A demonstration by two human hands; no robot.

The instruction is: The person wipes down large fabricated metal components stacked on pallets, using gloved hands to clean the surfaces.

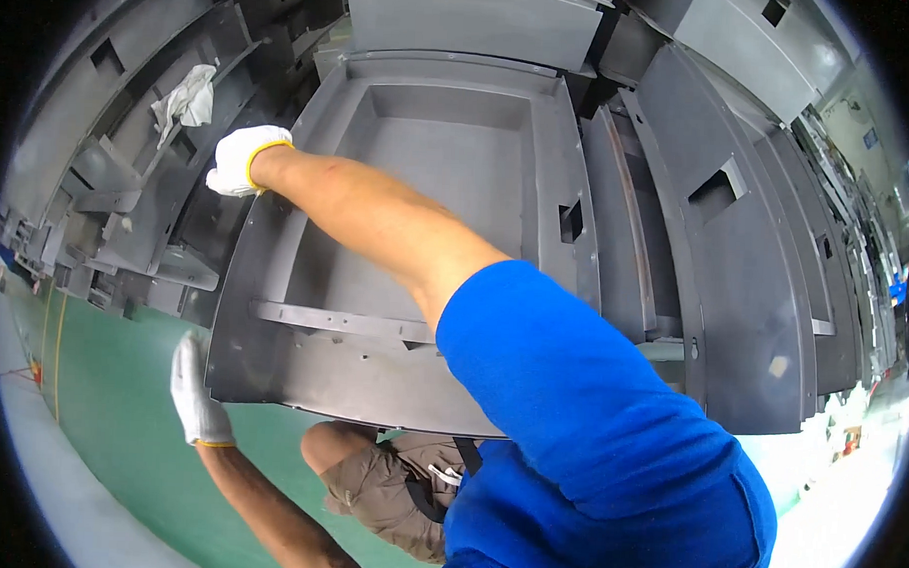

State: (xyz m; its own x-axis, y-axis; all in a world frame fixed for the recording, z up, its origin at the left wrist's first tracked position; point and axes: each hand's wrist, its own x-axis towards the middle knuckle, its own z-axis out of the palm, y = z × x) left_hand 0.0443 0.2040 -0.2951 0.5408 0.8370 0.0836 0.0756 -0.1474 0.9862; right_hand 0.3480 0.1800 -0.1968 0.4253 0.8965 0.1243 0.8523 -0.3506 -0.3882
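Observation:
A large grey sheet-metal casing point(336, 390) with a recessed rectangular panel stands in front of me. My right arm, in a blue sleeve, reaches across it to the left. At the casing's upper left edge, my right hand point(247, 161) is closed in a white glove with a yellow cuff, fingers curled over the outer side and partly hidden. Beside the near left corner is my left hand point(196, 395), gloved alike. Its fingers stretch out along the casing's side, slightly blurred. A crossbar point(338, 320) with small holes spans the casing's near part.
More grey metal casings point(118, 172) are stacked at the left, with a crumpled white cloth point(188, 99) on them. Others point(721, 243) stand close on the right, and another grey panel point(474, 24) is behind. Green floor point(121, 373) shows at the lower left.

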